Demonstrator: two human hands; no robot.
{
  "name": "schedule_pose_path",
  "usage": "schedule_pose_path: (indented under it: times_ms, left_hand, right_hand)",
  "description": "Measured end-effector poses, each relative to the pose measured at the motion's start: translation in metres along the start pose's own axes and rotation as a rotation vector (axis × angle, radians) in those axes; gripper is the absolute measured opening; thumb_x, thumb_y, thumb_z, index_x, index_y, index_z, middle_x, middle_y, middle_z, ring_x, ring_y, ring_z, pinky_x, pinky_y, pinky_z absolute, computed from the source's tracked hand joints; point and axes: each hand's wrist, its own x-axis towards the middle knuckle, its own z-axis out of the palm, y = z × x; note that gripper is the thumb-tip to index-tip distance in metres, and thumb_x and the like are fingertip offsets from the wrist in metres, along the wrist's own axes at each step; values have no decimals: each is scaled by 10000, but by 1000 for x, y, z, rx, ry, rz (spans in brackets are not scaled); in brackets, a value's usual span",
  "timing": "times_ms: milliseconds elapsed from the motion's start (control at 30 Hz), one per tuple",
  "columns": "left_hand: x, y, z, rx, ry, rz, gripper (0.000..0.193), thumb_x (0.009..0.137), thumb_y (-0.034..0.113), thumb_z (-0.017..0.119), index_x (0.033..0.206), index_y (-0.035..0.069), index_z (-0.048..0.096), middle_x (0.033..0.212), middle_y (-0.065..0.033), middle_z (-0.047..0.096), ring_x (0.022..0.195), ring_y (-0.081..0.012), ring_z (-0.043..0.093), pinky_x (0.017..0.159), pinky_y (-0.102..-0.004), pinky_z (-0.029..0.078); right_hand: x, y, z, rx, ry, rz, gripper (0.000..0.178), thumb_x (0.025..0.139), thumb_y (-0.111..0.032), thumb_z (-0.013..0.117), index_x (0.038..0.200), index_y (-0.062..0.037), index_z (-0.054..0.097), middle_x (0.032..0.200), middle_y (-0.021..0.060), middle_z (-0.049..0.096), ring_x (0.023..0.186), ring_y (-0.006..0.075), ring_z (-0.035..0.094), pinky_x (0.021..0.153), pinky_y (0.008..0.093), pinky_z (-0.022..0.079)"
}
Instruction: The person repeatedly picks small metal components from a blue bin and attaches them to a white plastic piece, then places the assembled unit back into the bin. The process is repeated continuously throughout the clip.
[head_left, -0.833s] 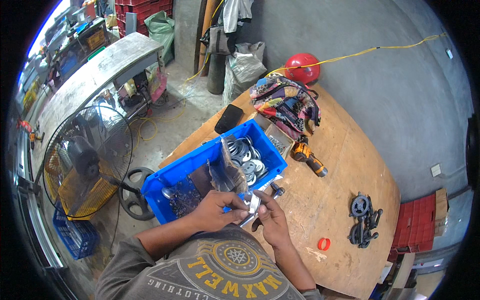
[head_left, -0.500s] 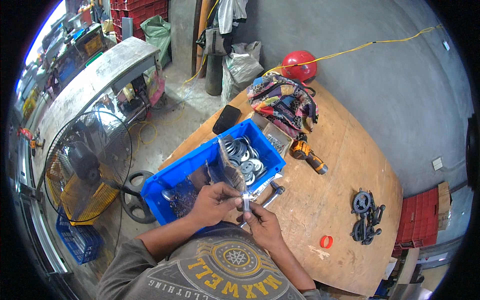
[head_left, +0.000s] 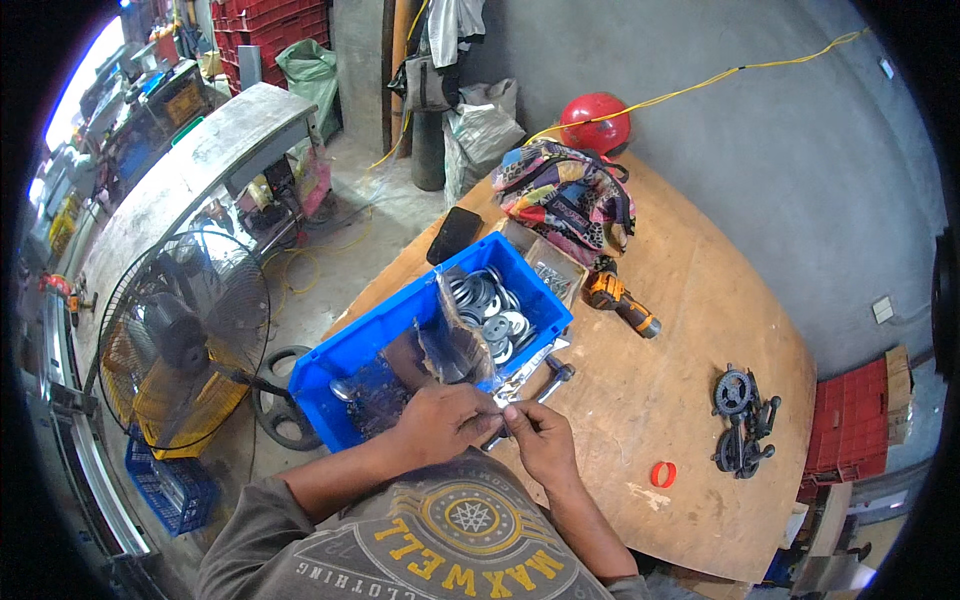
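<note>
My left hand (head_left: pixel 447 422) and my right hand (head_left: pixel 541 443) meet at the fingertips in front of my body, both closed in a pinch. What lies between them is too small and too covered to name. Just beyond stands a blue bin (head_left: pixel 345 330), split by a torn cardboard divider (head_left: pixel 447 345). Grey ring-shaped discs (head_left: pixel 490 308) fill its right part, and small dark pieces (head_left: pixel 378 398) lie in the left part. A shiny clear wrapper (head_left: pixel 520 375) and a ratchet-like metal tool (head_left: pixel 558 377) lie beside the bin, close to my right hand.
On the wooden table (head_left: pixel 690 330) are a cordless drill (head_left: pixel 622 303), a tray of screws (head_left: pixel 550 270), a patterned backpack (head_left: pixel 570 195), a dark phone (head_left: pixel 455 236), a red ring (head_left: pixel 663 474) and black geared parts (head_left: pixel 738 420). A caged fan (head_left: pixel 180 335) stands left.
A slim, shiny, clear-looking piece showed upright between my fingers; now my hands are closer together and hide it. My right hand has shifted slightly right. The whole view has moved a little.
</note>
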Motion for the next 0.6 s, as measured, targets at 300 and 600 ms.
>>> schedule_pose_path:
  times_ms: [300, 600]
  left_hand:
    - [-13, 4, 14, 18, -217, -191, 393, 855, 195, 705, 1210, 41, 637, 991, -178, 661, 855, -331, 662, 747, -396, 534]
    - [-42, 33, 86, 485, -18, -198, 382, 844, 160, 627, 1204, 31, 617, 953, -139, 655, 815, -334, 663, 722, -419, 533]
  right_hand:
    - [-14, 21, -7, -262, -128, -179, 270, 956, -206, 583, 1087, 18, 658, 975, 214, 665, 894, 356, 662, 775, 385, 513]
    - [-31, 54, -47, -339, -261, -266, 350, 932, -151, 569, 1233, 28, 565, 1109, 245, 643, 1041, 412, 619, 891, 428, 489]
